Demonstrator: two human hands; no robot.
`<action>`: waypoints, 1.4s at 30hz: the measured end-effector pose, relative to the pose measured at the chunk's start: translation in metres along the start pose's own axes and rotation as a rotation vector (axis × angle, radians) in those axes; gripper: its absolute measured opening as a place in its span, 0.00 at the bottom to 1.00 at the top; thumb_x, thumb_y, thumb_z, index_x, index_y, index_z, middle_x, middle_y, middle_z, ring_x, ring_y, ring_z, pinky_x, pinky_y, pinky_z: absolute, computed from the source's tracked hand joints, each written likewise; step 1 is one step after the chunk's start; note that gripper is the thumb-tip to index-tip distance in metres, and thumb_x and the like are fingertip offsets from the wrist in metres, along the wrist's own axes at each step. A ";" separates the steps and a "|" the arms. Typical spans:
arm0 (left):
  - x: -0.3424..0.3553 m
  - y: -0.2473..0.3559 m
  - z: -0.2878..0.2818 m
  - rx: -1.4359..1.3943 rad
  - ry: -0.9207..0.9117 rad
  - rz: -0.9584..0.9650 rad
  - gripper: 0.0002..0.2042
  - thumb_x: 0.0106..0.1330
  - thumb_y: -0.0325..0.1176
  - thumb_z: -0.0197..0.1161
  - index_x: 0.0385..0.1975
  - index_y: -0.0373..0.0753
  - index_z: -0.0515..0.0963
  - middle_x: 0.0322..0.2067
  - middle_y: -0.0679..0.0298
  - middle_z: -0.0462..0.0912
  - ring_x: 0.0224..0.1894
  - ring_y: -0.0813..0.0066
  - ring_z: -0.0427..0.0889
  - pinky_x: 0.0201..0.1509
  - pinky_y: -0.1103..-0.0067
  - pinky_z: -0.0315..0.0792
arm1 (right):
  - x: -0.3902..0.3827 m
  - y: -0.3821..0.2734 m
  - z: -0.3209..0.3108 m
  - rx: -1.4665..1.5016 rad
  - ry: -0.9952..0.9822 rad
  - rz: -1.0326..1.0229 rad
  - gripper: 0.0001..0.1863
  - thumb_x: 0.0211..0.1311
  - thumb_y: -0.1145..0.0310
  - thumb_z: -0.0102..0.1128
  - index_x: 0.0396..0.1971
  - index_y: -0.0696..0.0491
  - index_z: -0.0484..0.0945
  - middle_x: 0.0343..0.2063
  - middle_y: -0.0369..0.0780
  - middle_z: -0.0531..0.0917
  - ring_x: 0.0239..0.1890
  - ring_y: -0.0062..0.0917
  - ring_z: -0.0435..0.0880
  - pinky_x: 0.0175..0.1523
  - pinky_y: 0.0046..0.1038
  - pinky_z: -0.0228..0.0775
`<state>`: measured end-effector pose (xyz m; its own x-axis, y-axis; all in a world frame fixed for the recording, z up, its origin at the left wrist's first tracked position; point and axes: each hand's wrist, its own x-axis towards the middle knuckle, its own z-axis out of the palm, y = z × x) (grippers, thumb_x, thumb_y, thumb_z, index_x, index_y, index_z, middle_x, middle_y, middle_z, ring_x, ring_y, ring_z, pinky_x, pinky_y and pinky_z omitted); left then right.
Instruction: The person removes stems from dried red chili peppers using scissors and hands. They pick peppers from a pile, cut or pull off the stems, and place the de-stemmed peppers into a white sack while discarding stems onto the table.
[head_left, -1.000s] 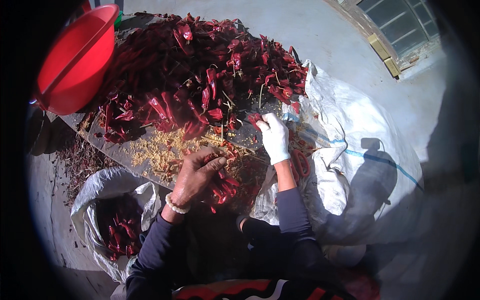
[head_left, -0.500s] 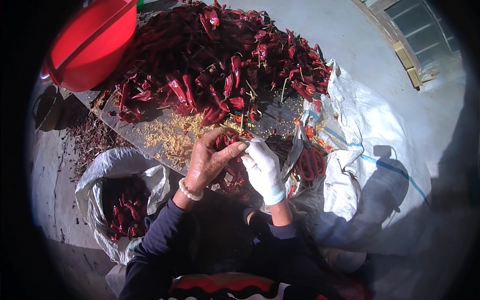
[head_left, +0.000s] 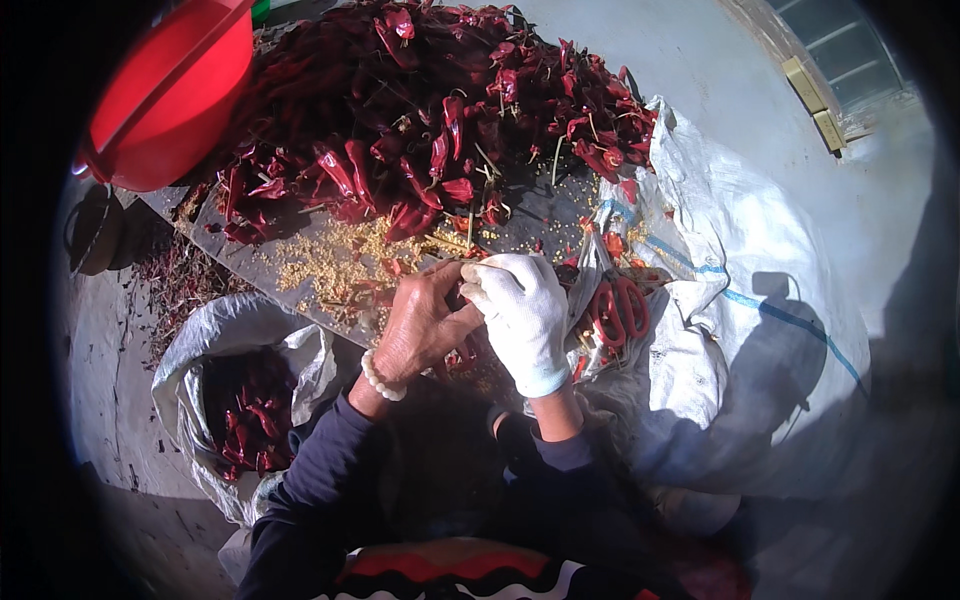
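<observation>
My bare left hand (head_left: 425,325), with a pale bead bracelet at the wrist, is closed on a dark red dried pepper (head_left: 456,296), mostly hidden by the fingers. My white-gloved right hand (head_left: 515,315) meets it fingertip to fingertip, pinched at that pepper; what exactly the right fingers hold is hidden. Scattered yellow seeds (head_left: 335,255) lie on the dark board (head_left: 250,262) beyond my hands, and a large heap of red peppers (head_left: 430,140) covers its far part. Red-handled scissors (head_left: 620,315) rest just right of my right hand.
A red plastic basin (head_left: 160,110) stands at the upper left. A white sack of red peppers (head_left: 185,360) sits open at the lower left, and a larger white woven sack (head_left: 760,250) lies on the right. A barred window (head_left: 840,50) is at the upper right.
My right hand has moved down and left from the edge of the heap to meet my left hand, which rose slightly; its fingers now curl higher over the pepper between them.
</observation>
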<state>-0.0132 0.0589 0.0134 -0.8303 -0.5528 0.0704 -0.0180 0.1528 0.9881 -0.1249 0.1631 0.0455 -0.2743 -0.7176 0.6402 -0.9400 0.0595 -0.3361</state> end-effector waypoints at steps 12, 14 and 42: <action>0.004 -0.001 0.013 0.436 -0.053 0.327 0.09 0.56 0.29 0.70 0.32 0.33 0.79 0.26 0.55 0.76 0.28 0.54 0.80 0.32 0.67 0.73 | -0.029 0.016 -0.001 0.923 -0.011 0.923 0.10 0.76 0.64 0.56 0.36 0.52 0.82 0.31 0.27 0.81 0.26 0.09 0.69 0.31 0.16 0.60; 0.005 0.003 0.009 0.455 -0.089 0.380 0.09 0.56 0.30 0.70 0.33 0.34 0.80 0.26 0.55 0.77 0.30 0.53 0.81 0.33 0.66 0.74 | -0.030 0.022 0.001 1.148 -0.014 1.143 0.09 0.75 0.62 0.58 0.38 0.50 0.82 0.32 0.25 0.79 0.29 0.08 0.69 0.32 0.14 0.60; 0.012 -0.005 -0.050 -0.081 0.222 0.018 0.15 0.59 0.33 0.72 0.40 0.29 0.80 0.28 0.55 0.81 0.26 0.71 0.82 0.32 0.74 0.74 | 0.023 0.133 0.081 -0.184 -0.116 0.478 0.13 0.51 0.64 0.74 0.36 0.51 0.82 0.36 0.43 0.84 0.42 0.40 0.84 0.46 0.40 0.76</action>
<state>0.0047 0.0108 0.0159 -0.6871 -0.7185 0.1079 0.0480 0.1033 0.9935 -0.2394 0.0978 -0.0402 -0.6666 -0.6521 0.3612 -0.7386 0.5125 -0.4380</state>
